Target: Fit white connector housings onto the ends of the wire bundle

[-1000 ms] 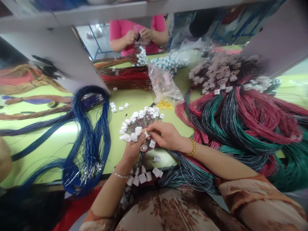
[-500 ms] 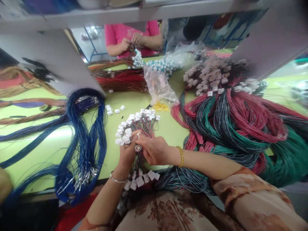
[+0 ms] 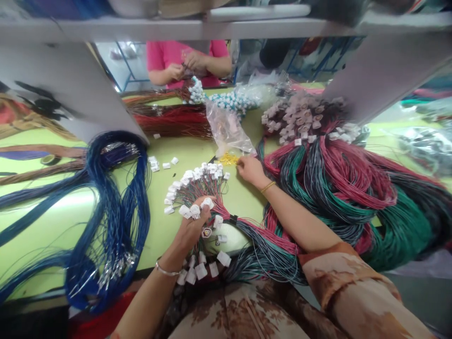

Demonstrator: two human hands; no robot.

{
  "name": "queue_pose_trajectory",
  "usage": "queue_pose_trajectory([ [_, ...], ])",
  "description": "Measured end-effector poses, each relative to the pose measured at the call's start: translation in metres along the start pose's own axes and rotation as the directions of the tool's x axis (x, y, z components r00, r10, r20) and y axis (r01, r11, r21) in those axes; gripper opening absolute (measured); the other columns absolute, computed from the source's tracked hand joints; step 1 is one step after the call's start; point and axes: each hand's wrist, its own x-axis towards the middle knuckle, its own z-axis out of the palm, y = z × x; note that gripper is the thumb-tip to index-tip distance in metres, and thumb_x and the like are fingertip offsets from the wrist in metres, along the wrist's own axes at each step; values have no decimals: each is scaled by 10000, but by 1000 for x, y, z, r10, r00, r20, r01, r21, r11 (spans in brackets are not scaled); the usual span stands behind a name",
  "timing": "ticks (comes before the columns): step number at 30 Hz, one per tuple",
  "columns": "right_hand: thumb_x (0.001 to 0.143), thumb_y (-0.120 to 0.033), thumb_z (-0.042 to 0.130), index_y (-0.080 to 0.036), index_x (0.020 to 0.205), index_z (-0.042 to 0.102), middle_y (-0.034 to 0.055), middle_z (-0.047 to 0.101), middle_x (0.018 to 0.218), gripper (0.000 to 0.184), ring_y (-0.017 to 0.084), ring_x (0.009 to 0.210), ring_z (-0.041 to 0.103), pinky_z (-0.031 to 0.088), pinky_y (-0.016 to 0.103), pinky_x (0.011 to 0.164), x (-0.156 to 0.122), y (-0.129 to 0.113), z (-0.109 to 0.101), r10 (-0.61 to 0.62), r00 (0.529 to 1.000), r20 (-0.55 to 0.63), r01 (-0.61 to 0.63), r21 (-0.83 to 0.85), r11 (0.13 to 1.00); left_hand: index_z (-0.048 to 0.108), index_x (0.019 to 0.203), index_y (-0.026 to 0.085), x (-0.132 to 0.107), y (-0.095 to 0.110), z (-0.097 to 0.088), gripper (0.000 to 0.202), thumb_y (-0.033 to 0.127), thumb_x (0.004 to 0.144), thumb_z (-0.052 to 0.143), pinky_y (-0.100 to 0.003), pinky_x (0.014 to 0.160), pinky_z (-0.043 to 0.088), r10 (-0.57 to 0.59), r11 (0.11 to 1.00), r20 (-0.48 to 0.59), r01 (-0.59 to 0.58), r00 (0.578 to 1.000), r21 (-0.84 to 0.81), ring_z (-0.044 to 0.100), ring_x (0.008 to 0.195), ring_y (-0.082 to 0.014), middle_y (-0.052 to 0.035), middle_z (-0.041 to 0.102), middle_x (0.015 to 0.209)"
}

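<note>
The left hand (image 3: 195,227) held wired connectors (image 3: 195,212); the right hand (image 3: 251,170), grip unclear, was beside yellow pieces (image 3: 228,159) remaining loose.

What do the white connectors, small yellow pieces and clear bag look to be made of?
White connectors: probably moulded plastic, fairly matte; opaque, blocky, slotted. Yellow pieces: perhaps plastic; bright, but too small to settle material or finish. Clear bag: likely glossy plastic film; see-through, creased, with highlights.
</note>
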Motion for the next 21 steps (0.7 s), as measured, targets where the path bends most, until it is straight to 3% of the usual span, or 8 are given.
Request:
queue_pose_trajectory([
  [4, 856, -131, 554, -141, 885, 687, 159, 740, 993, 136, 277, 929, 659, 475, 371, 873, -1, 1, 1, 1, 1000, -22, 0, 65, 998, 710, 1197, 214, 1, 5, -3, 471, 565, 909, 585, -385, 988, 494, 63, 997, 58, -66, 996, 47, 643, 1091, -254, -86, 725, 1140],
  [7, 864, -137, 531, -149, 888, 646, 133, 737, 928, 118, 246, 862, 671, 505, 357, 830, -1, -1, -5, -6, 999, -46, 13, 148, 989, 732, 1166, 200, 1, 6, -2, 444, 532, 890, 627, -407, 1091, 441, 112, 994, 17, -112, 994, 18, 603, 1211, -277, -98, 704, 1234],
  [9, 875, -170, 529, -166, 917, 614, 81, 725, 839, 95, 204, 761, 674, 535, 330, 748, -2, -5, -7, 14, 999, -49, 5, 364, 931, 692, 1250, 191, 0, 6, -1, 487, 512, 886, 644, -408, 1030, 488, 54, 995, 2, -54, 999, -81, 639, 1135, -267, -102, 719, 1193],
  [10, 869, -197, 550, -175, 919, 602, 52, 709, 791, 76, 183, 703, 667, 543, 316, 699, -4, -8, -8, 28, 999, -36, -5, 522, 853, 656, 1303, 190, 0, 6, -1, 519, 499, 886, 650, -398, 970, 519, 18, 989, 1, -18, 1000, -149, 662, 1064, -254, -100, 729, 1158],
  [13, 790, -283, 688, -182, 876, 612, -2, 660, 703, 153, 133, 600, 627, 539, 283, 612, -13, -22, -9, -5, 995, 97, -84, 883, 461, 604, 1344, 190, -2, 6, 1, 552, 458, 868, 687, -333, 787, 549, -26, 960, -16, 21, 1000, -281, 669, 842, -190, -82, 736, 1053],
  [15, 730, -318, 764, -173, 871, 647, -8, 658, 700, 234, 108, 588, 607, 528, 265, 599, -23, -34, -10, -107, 971, 213, -172, 936, 306, 590, 1321, 193, -2, 8, 2, 546, 450, 854, 708, -296, 696, 533, -31, 947, -48, 14, 998, -320, 643, 736, -155, -63, 728, 979],
  [18, 716, -329, 796, -169, 912, 676, -20, 652, 681, 279, 89, 572, 583, 506, 250, 582, -41, -51, -15, -255, 922, 293, -242, 947, 213, 587, 1279, 186, -1, 12, 2, 552, 474, 830, 729, -263, 607, 493, -70, 935, -62, 44, 996, -353, 608, 654, -135, -35, 708, 851],
  [21, 795, -335, 743, -172, 930, 668, -25, 642, 680, 224, 91, 574, 580, 498, 256, 585, -60, -67, -23, -358, 897, 259, -184, 955, 232, 628, 1244, 166, -2, 12, 2, 549, 487, 813, 742, -246, 561, 451, -89, 939, -43, 70, 995, -338, 570, 626, -132, -21, 681, 755],
])
